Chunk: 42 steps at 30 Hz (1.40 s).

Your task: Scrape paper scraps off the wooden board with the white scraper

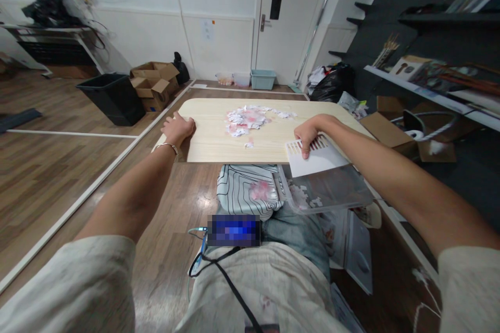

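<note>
At the left edge of a pale wooden tabletop [211,148], my left hand [177,128] has its thumb over the top and its fingers curled around the outer side. My right hand [311,132] pinches a white, flat, comb-like scraper [314,160], with a row of slots along its far side, at the table's near right edge. Small white and pink paper-like pieces [250,118] lie heaped mid-table, with a few loose bits [249,144] nearer me. Under the scraper, a clear plastic container [332,192] with similar pieces inside sits tilted by my lap.
A patterned cloth bag [238,187] and a phone-like device [233,230] with a cable lie against my lap and belly. Left of the table stand a black bin [113,99] and cardboard boxes [156,86]. Shelving [437,96] and an open carton [386,127] are on the right.
</note>
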{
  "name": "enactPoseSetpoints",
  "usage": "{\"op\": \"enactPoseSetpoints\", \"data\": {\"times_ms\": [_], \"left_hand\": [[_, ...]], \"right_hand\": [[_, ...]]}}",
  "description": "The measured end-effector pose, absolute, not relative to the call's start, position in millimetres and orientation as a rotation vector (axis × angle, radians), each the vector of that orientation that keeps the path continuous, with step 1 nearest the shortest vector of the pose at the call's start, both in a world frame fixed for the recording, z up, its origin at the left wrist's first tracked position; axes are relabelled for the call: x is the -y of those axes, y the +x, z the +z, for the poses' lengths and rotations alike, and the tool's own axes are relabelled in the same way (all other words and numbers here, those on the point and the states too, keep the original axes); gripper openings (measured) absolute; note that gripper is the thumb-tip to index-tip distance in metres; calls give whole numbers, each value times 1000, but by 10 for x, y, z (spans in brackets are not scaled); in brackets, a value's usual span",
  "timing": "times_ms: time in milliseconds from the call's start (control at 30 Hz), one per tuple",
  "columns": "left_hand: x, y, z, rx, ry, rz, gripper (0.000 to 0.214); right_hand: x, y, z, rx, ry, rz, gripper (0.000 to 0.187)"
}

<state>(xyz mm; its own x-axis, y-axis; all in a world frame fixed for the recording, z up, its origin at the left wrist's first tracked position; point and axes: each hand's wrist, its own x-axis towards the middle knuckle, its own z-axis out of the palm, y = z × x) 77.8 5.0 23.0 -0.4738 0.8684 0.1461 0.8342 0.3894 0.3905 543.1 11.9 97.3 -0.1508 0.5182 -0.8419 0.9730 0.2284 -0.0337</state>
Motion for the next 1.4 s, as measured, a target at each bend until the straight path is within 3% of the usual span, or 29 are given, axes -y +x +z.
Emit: {"op": "enactPoseSetpoints", "data": {"times_ms": [333, 1000, 1400], "left_hand": [[-70, 770, 214, -2552, 1565, 658, 85], [-15, 806, 262, -2546, 1546, 657, 86], [-39, 786, 242, -2532, 1550, 666, 85]], "right_hand": [[-68, 5457, 973, -1816, 1415, -796, 88], [-70, 5449, 967, -1806, 1408, -777, 98], [-103, 5444, 954, -1803, 1381, -757, 92]]}}
